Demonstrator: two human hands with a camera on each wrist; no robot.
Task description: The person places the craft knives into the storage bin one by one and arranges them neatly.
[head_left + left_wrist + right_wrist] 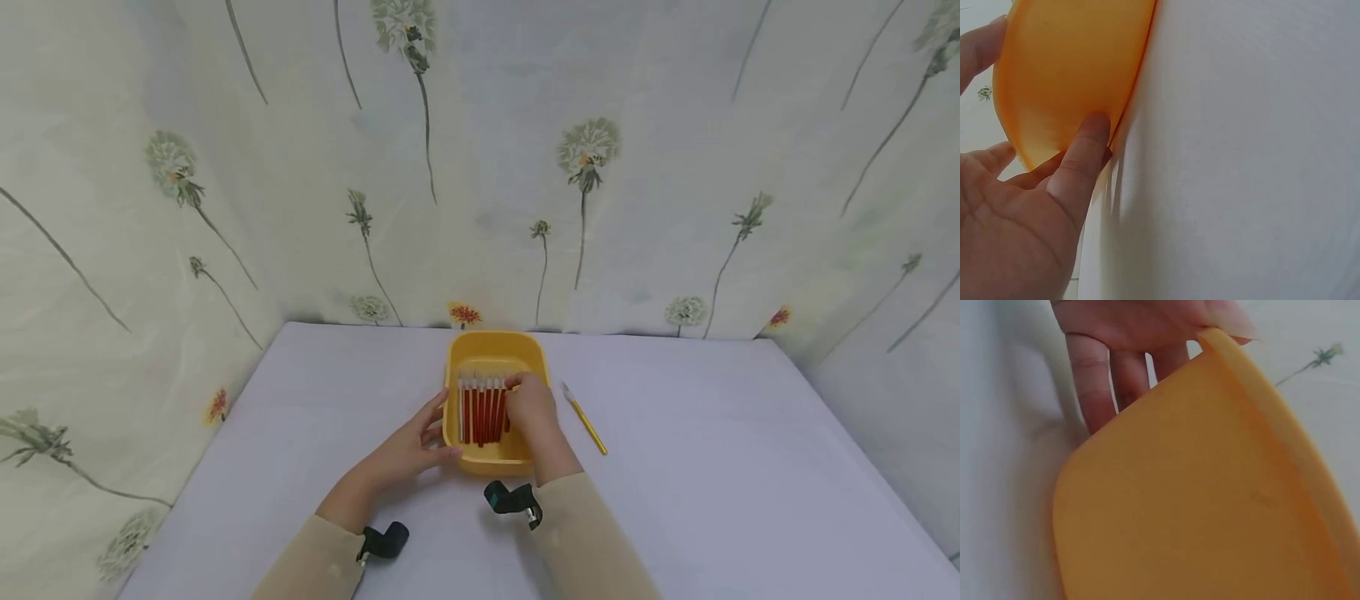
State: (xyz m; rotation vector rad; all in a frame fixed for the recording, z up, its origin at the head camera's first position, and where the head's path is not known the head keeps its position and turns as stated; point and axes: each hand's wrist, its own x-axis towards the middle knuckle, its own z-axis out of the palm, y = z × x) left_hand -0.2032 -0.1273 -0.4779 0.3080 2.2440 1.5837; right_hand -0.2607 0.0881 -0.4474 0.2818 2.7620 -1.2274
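Observation:
A yellow plastic tray [498, 340] stands on the table with a row of thin brushes [482, 412] inside. Most have red handles, their pale tips toward the far side; a whitish one lies at the left end. My left hand [411, 450] touches the tray's left side, fingers spread along the rim. In the left wrist view the thumb [1088, 147] lies against the tray's outer wall. My right hand [534, 408] reaches over the right rim, fingertips at the right end of the row. Its fingers hide that end, and I cannot tell whether they pinch a brush.
A yellow-handled brush [587, 422] with a pale tip lies on the table right of the tray, near the right hand. The white-covered table [697, 433] meets a curtain [487, 208] printed with dandelions behind the tray.

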